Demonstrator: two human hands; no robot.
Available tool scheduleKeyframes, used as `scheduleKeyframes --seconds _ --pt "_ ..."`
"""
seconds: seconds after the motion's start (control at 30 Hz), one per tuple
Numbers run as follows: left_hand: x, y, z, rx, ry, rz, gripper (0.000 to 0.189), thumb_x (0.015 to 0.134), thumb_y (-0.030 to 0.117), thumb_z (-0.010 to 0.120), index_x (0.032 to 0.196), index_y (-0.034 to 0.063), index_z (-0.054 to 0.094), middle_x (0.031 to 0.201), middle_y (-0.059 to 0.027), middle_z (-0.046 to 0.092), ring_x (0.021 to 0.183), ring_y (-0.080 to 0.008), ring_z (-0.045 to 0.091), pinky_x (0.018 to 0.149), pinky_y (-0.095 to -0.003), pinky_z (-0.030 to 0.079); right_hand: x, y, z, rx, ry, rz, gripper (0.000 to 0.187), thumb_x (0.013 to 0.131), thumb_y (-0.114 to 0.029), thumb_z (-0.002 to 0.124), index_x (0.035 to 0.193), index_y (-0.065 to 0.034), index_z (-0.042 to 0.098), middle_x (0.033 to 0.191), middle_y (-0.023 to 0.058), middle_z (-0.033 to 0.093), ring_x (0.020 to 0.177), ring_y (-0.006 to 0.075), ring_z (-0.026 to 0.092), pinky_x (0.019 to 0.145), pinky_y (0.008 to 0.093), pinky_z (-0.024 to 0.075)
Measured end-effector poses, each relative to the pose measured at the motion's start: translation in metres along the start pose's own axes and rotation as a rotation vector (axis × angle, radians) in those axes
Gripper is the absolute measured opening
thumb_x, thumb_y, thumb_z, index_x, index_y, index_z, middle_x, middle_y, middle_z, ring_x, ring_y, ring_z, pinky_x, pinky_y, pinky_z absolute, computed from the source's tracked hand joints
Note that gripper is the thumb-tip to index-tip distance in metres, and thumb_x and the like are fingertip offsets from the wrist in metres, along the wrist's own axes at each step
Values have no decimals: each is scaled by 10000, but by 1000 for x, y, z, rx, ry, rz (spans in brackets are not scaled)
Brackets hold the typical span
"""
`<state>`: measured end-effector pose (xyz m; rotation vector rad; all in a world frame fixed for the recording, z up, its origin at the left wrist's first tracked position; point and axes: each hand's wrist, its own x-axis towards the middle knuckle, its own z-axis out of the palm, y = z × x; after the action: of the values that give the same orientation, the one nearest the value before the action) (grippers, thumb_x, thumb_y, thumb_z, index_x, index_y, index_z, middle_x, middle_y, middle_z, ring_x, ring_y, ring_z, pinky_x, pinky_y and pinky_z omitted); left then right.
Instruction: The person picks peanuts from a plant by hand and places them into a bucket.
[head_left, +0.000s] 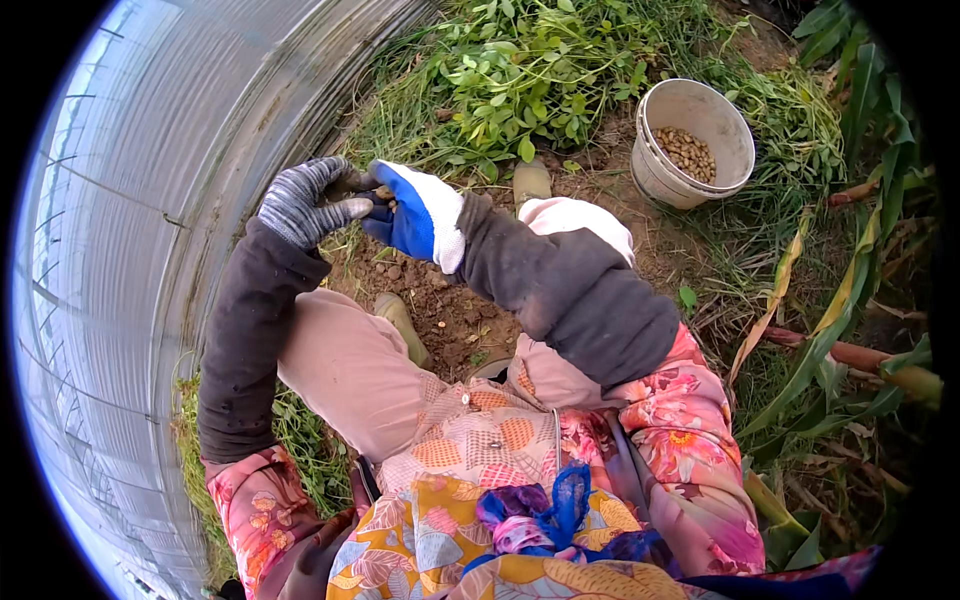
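Observation:
My left hand (311, 199) wears a grey striped knit glove with a worn palm, its fingers bent towards the other hand. My right hand (412, 214), in a blue-coated white work glove, is cupped around a few small brown lumps, probably peanut pods (387, 196). The fingertips of both hands meet at these pods. Below the hands lies loose brown soil (450, 322) between my legs. A white plastic bucket (651, 161) to the upper right holds many peanut pods (686, 154) at its bottom.
A heap of pulled green leafy plants (525, 82) lies ahead, beyond my shoe (532, 182). Plastic greenhouse sheeting (217, 127) rises along my left. Maize plants (847, 330) with partly yellowed leaves stand at the right. Cut grass (795, 120) lies behind the bucket.

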<state>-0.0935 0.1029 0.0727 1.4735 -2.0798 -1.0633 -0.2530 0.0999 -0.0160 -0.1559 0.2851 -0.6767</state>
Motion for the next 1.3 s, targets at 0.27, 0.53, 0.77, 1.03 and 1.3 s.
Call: scheduleKeyframes --seconds 0.27,0.53,0.77,1.03,1.3 --pt "22 -63 -15 -186 462 -142 177 790 39 632 966 20 629 838 -36 641 753 -86 574 688 -221 469 -65 -88 -18 128 25 -360 245 903 -156 445 1091 -2 474 874 92 579 675 130 583 561 218 531" --pt "46 -149 -4 -543 394 -494 285 842 150 594 1111 71 547 814 -65 623 604 -98 560 465 -209 434 -253 -216 -131 244 543 -1004 652 828 -264 580 1307 -13 216 1308 191 330 1157 376 392 961 458 380" --pt "33 -184 -7 -53 269 -411 480 828 164 620 1268 105 439 1041 -39 595 774 -97 548 676 -235 457 -296 -93 -329 -1140 1222 -302 635 780 -393 613 1286 -83 388 1278 143 434 1178 257 423 950 373 386" --pt "21 -194 -20 247 143 -494 592 795 195 663 1309 119 380 880 -105 625 747 -126 559 669 -279 456 -247 11 -335 -1789 1613 785 853 700 -489 641 1373 -176 220 1401 87 283 1283 272 280 1038 456 201" --pt "27 -213 -12 54 73 -288 438 832 121 608 1238 70 453 1073 -79 578 858 -105 542 701 -246 469 -249 40 -372 -1570 1317 337 309 741 -292 526 984 -115 597 1007 168 594 961 336 554 798 420 445"
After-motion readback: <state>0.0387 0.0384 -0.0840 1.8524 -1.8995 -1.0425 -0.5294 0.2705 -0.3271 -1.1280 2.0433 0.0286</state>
